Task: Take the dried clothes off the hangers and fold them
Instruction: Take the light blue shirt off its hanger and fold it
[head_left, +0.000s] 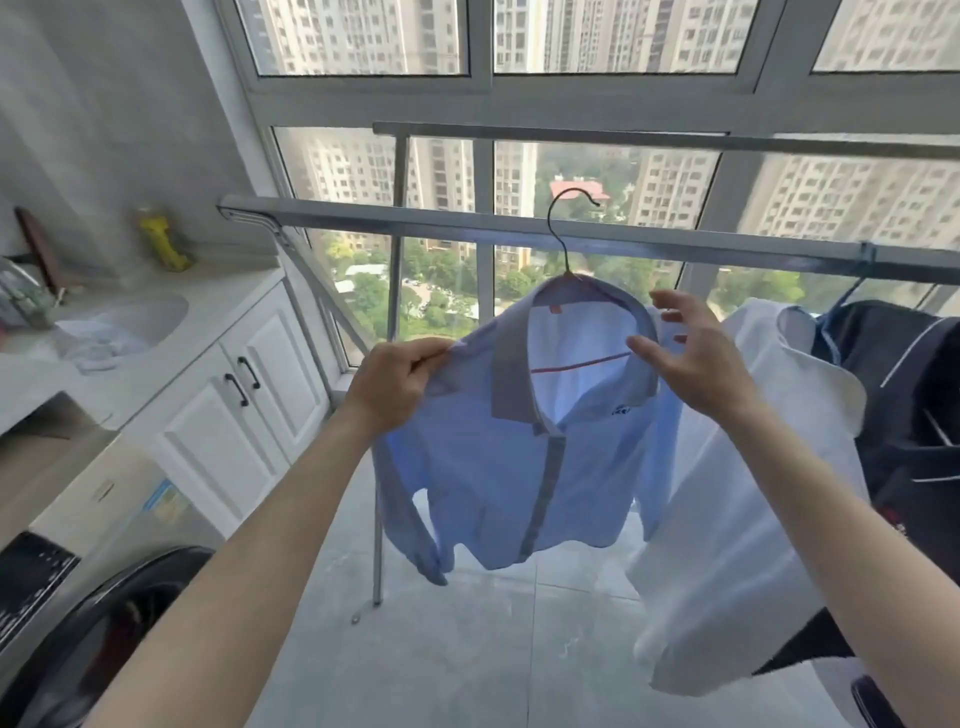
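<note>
Blue shirt (498, 467) on its hanger (582, 364), hanging just in front of the rail (415, 226) and below it, buttoned, sleeves dangling. The hanger's hook shows above the rail; whether it touches the bar, I cannot tell. Left grip (389, 384) pinches the shirt's shoulder seam, thumb and fingers closed on the cloth. Right grip (691, 358) is at the far side of the collar, fingers spread wide, thumb at the collar edge, holding nothing. Further right along the rail hangs a white shirt (727, 467), just beside the blue one, then a dark garment (909, 395). Left of the rail runs the counter (171, 364) with a sink (130, 317) and a yellow bottle (161, 244) on it. A washer (104, 623) sits under the counter. Behind the rail, the window (597, 104).
</note>
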